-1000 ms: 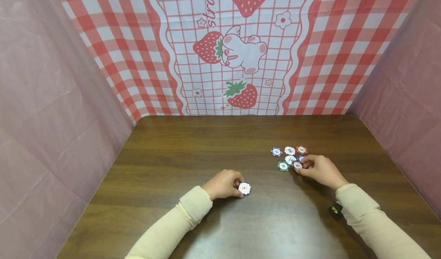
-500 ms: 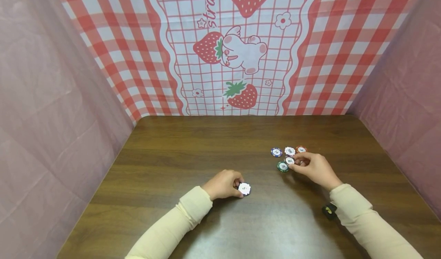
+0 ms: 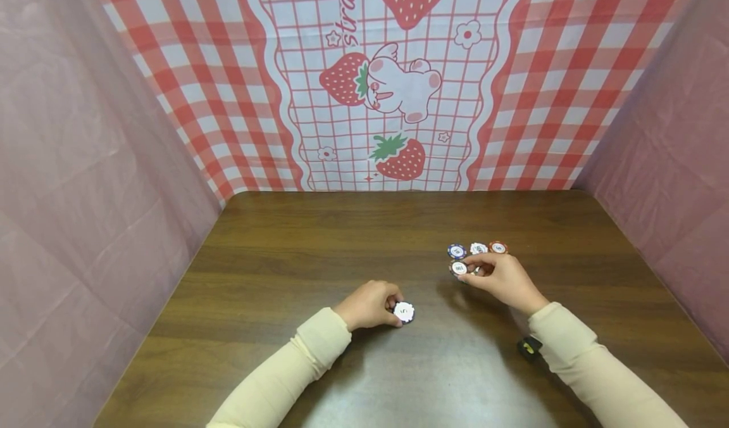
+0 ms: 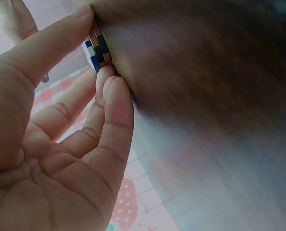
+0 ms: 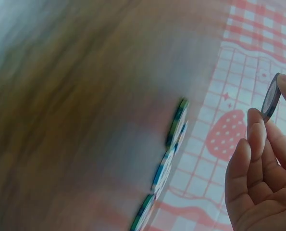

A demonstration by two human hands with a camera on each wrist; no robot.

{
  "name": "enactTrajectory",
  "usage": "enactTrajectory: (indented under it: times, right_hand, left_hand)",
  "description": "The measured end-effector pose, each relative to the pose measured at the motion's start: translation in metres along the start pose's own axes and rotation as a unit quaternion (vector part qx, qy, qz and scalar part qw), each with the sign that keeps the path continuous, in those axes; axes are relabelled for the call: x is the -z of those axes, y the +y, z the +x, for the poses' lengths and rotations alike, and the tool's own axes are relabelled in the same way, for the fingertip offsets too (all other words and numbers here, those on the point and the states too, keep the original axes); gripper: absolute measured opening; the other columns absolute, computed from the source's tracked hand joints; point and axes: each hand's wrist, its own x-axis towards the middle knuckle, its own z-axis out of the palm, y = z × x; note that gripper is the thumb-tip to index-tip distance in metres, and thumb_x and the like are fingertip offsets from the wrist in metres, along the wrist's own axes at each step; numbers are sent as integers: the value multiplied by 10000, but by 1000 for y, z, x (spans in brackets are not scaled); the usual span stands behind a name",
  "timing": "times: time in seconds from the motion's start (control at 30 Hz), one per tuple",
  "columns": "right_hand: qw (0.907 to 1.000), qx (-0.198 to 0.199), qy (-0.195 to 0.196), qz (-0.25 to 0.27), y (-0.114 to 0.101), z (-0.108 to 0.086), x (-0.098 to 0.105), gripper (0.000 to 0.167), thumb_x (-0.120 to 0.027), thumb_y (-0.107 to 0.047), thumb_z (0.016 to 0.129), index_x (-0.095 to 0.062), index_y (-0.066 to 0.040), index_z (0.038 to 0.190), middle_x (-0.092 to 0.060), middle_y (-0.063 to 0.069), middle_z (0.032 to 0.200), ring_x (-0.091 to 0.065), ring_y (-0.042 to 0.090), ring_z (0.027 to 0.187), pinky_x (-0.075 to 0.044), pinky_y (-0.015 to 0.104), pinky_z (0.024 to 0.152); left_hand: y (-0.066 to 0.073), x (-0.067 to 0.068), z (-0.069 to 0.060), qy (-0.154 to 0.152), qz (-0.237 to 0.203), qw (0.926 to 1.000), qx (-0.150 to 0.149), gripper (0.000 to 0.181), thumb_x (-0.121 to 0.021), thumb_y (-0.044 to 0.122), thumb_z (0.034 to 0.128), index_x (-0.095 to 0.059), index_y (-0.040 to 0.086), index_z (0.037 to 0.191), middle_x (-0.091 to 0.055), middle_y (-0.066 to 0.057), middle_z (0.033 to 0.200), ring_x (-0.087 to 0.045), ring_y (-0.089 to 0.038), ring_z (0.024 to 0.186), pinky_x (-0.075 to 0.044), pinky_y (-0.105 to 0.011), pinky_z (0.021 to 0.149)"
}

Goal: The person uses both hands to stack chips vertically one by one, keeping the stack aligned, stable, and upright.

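Observation:
My left hand [image 3: 370,305] rests at the middle of the wooden table, thumb and fingers gripping a small stack of chips [image 3: 404,313], white on top. In the left wrist view the stack [image 4: 97,50] shows several layered edges between thumb and fingertips. My right hand [image 3: 509,280] pinches one dark-rimmed chip [image 3: 458,268] between thumb and fingers. The right wrist view has this chip [image 5: 271,97] held above the table surface. Just behind it lie a blue chip [image 3: 457,251], a white chip [image 3: 478,249] and a red chip [image 3: 498,247]. Other chips are partly hidden by my right hand.
The brown wooden table [image 3: 319,238] spreads beneath both hands. Behind it hangs a red and white checked cloth [image 3: 535,99] with strawberries, and pink cloths hang at the left [image 3: 102,194] and right [image 3: 672,162]. A small black device [image 3: 529,348] is at my right wrist.
My right hand has moved left with the dark-rimmed chip, from the right side of the chip group to its left side. My left hand and its stack have stayed in place.

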Motion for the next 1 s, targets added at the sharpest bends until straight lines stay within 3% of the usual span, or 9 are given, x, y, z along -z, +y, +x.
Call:
enactTrajectory:
  times: [0.47,1.0]
  right_hand:
    - [9982,260,-500,191,-22,4,-18,247,-836,-225,756,-754,-121,964,-659,-86,748,-546,-11,658,-475,204,600]
    - [9886,689,-1300,319,-41,5,-47,240,-830,-266,771,-751,-142,961,-646,-88,772,-541,5,691,-468,200,610]
  left_hand:
    - [-1,-1,0,14,9,10000,-24,314,-876,197,685,-706,113,934,-641,60,794,-518,-4,725,-439,-148,699]
    - [-2,0,1,-17,91,9999,-42,288,-873,210,688,-695,126,899,-641,59,781,-523,-17,707,-431,-157,670]
